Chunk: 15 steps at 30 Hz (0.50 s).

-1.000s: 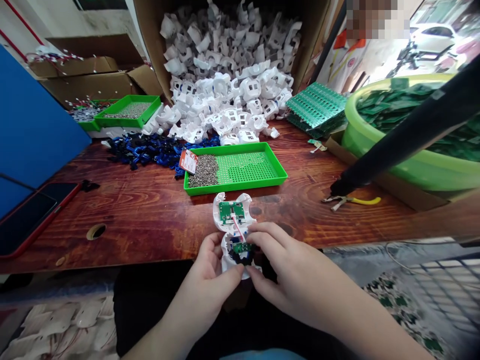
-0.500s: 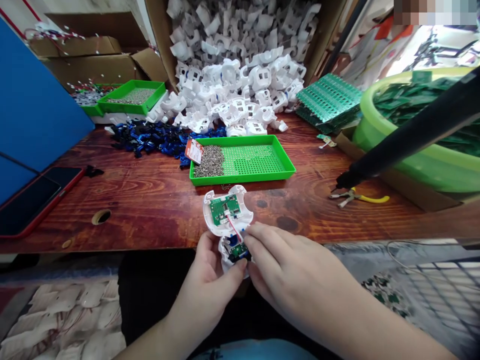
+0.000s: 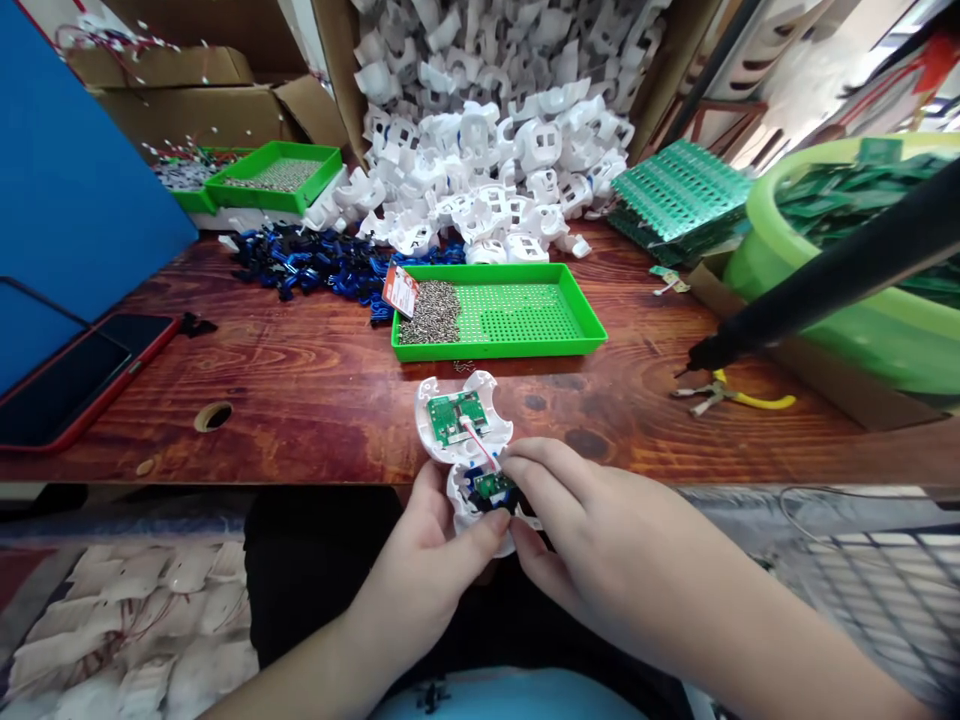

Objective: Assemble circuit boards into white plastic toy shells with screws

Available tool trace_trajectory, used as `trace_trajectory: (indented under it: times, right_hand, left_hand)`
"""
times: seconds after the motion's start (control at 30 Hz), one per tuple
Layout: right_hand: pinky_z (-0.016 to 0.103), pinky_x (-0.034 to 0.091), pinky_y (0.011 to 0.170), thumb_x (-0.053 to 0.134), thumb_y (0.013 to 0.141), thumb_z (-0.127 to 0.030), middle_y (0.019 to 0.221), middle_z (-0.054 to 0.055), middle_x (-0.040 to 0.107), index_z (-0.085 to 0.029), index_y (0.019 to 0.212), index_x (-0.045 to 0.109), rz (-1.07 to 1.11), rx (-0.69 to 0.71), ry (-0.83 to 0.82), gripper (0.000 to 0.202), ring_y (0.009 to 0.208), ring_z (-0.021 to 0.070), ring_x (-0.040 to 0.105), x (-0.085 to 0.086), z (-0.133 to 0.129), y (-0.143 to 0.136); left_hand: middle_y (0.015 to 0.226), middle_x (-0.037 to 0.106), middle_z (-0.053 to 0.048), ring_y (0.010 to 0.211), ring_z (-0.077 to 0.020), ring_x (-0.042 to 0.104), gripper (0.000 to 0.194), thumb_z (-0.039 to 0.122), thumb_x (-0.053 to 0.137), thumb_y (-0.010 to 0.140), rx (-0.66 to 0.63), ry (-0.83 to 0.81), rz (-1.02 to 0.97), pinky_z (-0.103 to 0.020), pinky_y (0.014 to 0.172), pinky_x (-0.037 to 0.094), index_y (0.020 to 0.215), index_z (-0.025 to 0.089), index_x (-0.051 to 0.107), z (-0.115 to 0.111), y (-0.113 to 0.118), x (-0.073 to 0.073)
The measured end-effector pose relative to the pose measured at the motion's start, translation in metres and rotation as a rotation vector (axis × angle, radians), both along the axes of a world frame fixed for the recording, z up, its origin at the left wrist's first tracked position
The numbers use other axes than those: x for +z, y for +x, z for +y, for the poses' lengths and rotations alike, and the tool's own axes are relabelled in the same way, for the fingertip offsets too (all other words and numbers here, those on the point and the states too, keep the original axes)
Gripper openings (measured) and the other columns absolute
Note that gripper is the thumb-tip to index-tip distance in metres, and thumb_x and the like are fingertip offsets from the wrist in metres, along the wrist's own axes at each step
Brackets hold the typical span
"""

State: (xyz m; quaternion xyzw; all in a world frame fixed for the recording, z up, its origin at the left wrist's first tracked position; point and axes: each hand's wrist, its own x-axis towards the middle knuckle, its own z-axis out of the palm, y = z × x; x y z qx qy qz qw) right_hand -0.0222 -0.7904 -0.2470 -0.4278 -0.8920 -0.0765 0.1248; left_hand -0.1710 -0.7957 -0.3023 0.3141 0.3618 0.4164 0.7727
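My left hand (image 3: 439, 545) grips a white plastic housing half (image 3: 459, 505) at the table's front edge, its thumb pressing near a black part inside. Within that half sit blue and black pieces and a small green circuit board (image 3: 491, 485). A red and white wire (image 3: 480, 442) joins it to a larger green circuit board (image 3: 456, 415) in a second white housing half (image 3: 498, 424), lying open beyond it. My right hand (image 3: 574, 510) is closed at the right side of the near half, fingers by the small board and wire; its fingertips are partly hidden.
A green tray (image 3: 502, 350) with small screws (image 3: 429, 312) stands behind the housing. Yellow-handled pliers (image 3: 761, 402) lie under a black rod-shaped tool (image 3: 810, 275) at right. White shells (image 3: 540, 145) and blue-black parts (image 3: 315, 258) are heaped behind. A phone (image 3: 82, 385) lies left.
The whole view has shifted slightly, so the table's things appear further right. My right fingers have shifted a little off the near half, showing more of the small board. Both hands stay at the housing.
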Motion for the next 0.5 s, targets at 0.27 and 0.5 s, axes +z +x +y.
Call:
trace_trajectory:
  times: [0.27, 0.5]
  right_hand:
    - [0.032, 0.054, 0.047, 0.063, 0.066, -0.015, 0.09, 0.01, 0.063, -0.009, 0.095, 0.066, -0.029, 0.023, -0.042, 0.03, 0.061, 0.0196, 0.061, -0.0022, 0.0012, -0.0003]
    - [0.037, 0.056, 0.062, 0.058, 0.072, -0.014, 0.092, 0.013, 0.063, -0.007, 0.091, 0.067, -0.028, 0.108, 0.049, 0.022, 0.077, 0.0245, 0.061, -0.0002, -0.0005, -0.0022]
  left_hand:
    - [0.125, 0.056, -0.001, 0.12, -0.0169, 0.048, 0.067, 0.015, 0.055, 0.085, -0.03, 0.032, -0.06, -0.028, 0.098, 0.04, 0.138, 0.034, 0.018, -0.001, 0.0006, 0.0028]
    - [0.13, 0.053, 0.001, 0.121, -0.0147, 0.046, 0.057, 0.022, 0.05, 0.089, -0.02, 0.11, 0.049, -0.024, 0.101, 0.038, 0.138, 0.033, 0.023, -0.0018, -0.0002, 0.0072]
